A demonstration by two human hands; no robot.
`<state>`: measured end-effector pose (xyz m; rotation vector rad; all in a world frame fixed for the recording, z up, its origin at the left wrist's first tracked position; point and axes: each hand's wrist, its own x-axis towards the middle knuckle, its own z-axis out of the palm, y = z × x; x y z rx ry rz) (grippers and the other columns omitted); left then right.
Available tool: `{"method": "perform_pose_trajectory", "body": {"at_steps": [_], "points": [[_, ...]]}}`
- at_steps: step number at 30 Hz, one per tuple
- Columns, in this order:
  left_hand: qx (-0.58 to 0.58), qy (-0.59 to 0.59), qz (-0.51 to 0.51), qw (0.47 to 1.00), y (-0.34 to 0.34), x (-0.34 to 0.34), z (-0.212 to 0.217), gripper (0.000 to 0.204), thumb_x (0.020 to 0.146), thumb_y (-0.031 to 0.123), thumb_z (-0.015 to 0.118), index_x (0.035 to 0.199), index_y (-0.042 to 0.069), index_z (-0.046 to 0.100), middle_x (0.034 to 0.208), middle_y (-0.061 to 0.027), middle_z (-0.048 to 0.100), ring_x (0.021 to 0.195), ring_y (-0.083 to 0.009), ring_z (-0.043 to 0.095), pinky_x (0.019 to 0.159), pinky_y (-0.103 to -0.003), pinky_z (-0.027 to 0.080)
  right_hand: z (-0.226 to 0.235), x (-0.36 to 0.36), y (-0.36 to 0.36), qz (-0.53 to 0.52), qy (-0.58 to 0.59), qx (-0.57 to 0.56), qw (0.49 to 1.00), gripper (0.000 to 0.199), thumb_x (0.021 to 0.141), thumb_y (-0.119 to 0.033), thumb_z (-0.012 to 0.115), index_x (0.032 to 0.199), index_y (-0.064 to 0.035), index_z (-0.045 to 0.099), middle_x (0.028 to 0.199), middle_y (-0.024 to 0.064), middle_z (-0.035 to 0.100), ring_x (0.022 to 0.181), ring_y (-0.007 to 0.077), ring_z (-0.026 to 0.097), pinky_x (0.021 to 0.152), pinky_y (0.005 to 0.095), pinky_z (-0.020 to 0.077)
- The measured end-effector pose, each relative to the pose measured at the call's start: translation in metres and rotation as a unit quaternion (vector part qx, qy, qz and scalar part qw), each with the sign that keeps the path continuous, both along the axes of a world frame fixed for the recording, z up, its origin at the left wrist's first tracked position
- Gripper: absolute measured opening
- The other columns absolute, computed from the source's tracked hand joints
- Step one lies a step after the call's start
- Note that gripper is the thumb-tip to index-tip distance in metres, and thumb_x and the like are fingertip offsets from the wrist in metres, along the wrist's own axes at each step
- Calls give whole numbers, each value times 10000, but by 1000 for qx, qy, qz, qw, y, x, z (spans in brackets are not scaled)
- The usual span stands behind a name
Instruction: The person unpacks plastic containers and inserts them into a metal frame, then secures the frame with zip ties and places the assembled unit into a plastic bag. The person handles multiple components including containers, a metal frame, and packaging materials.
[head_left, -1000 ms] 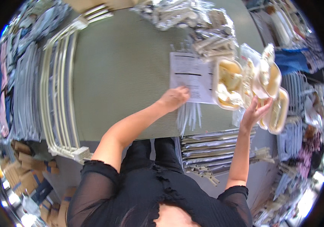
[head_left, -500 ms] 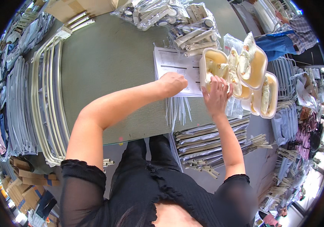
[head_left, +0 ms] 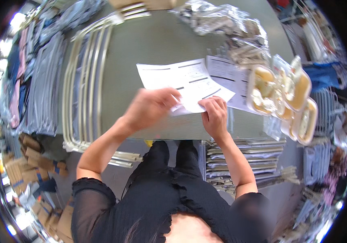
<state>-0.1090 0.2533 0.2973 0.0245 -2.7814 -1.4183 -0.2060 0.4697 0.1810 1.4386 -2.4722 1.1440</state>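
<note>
A white printed sheet of paper (head_left: 189, 83) is tilted a little above the green table, in front of me. My right hand (head_left: 214, 117) pinches its near edge, fingers bent over the paper. My left hand (head_left: 151, 107) is at the sheet's near left side, smeared by motion, so whether its fingers grip the paper is unclear. Behind and to the right lies a stack of similar printed sheets (head_left: 230, 79), partly under an ivory plastic tub (head_left: 251, 91). Several such tubs holding plastic-wrapped parts stand together there.
Clear bags of tube parts (head_left: 222, 24) lie at the table's (head_left: 141, 50) far right. Bent cream metal tubes (head_left: 82, 81) line its left side. A cardboard box (head_left: 157, 4) is at the far edge. Stacked tube frames (head_left: 242, 158) sit below the near edge on the right.
One sheet has come off the stack and moved left, with my right hand now on it. My right hand has left the tubs. My left hand has shifted left. The whole view has also shifted.
</note>
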Motion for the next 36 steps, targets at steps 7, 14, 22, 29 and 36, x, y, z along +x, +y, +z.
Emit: {"method": "perform_pose_trajectory", "body": {"at_steps": [7, 14, 22, 29, 36], "points": [[-307, -58, 185, 932, -146, 163, -129, 805, 749, 85, 717, 1433, 199, 307, 1401, -109, 375, 1301, -292, 355, 1079, -409, 327, -61, 73, -57, 281, -52, 12, 958, 259, 693, -9, 674, 925, -84, 586, 1178, 75, 609, 1158, 273, 532, 1051, 443, 377], [-376, 25, -170, 911, -139, 168, -185, 729, 729, 67, 717, 1375, 208, 412, 1447, -61, 360, 1336, -236, 348, 1082, -410, 349, -98, 103, -55, 216, -117, 81, 966, 275, 698, 43, 652, 938, -52, 554, 1265, 131, 548, 1220, 323, 483, 1069, 460, 358], [-8, -137, -90, 987, -148, 164, -182, 427, 707, 91, 704, 1123, 78, 610, 1257, -122, 542, 1187, -286, 500, 1022, -364, 400, -98, 124, -70, -47, -245, 22, 968, 176, 748, -13, 662, 910, -23, 594, 1144, 166, 588, 1099, 341, 534, 910, 364, 441], [-8, -163, 79, 983, -136, 162, -192, 320, 792, 339, 649, 897, 38, 684, 895, -133, 665, 952, -289, 564, 871, -393, 440, -120, 139, -79, -229, -78, 95, 966, 203, 734, -152, 707, 835, -1, 617, 944, 154, 553, 905, 363, 492, 803, 430, 400], [-171, -153, 146, 962, -114, 150, -201, 327, 846, 328, 617, 816, 5, 570, 694, -166, 617, 685, -359, 616, 613, -463, 470, -115, 128, -85, -234, -105, 180, 949, 320, 772, -307, 692, 786, -4, 592, 879, 178, 586, 884, 386, 518, 767, 469, 419]]}}
